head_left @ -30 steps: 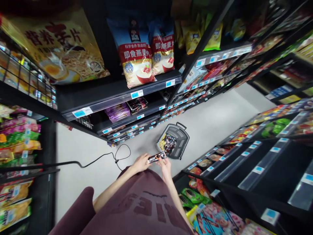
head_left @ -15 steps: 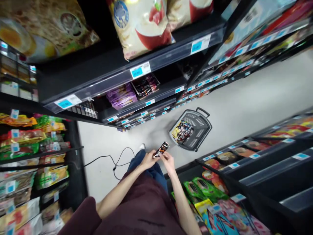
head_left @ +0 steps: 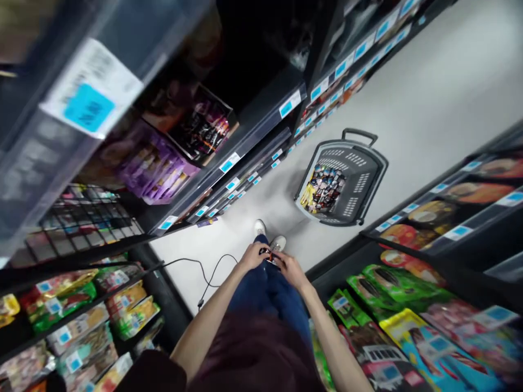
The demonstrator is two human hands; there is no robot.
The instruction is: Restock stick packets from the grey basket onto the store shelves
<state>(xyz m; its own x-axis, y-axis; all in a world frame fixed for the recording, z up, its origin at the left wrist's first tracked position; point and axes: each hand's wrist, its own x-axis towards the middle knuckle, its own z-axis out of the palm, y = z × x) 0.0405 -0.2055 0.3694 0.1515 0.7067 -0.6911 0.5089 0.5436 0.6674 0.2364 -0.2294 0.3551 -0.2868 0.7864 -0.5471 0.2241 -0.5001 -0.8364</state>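
Between my two hands is a small black packet [head_left: 271, 258] with orange and white print, held over my legs. My left hand [head_left: 254, 256] is closed on its left end. The fingers of my right hand [head_left: 288, 264] pinch its right end. Beyond my hands, up and to the right, a grey shopping basket [head_left: 362, 179] stands on the floor. Many small wrapped packets [head_left: 324, 188] lie in its left part. On a shelf at the upper left are an open box of dark packets [head_left: 206, 125] and several purple packets [head_left: 157, 166].
Shelves [head_left: 261, 139] rise close at the upper left. Bagged snacks [head_left: 379, 283] fill a low display at the right, and more packs [head_left: 61, 296] hang at the left. A black cable [head_left: 203, 277] lies on the floor [head_left: 429, 92] left of my legs.
The view has turned and moved nearer the upper-left shelf. The packet has tilted from upright-diagonal to nearly flat, with both hands still on it. Both my shoes now show.
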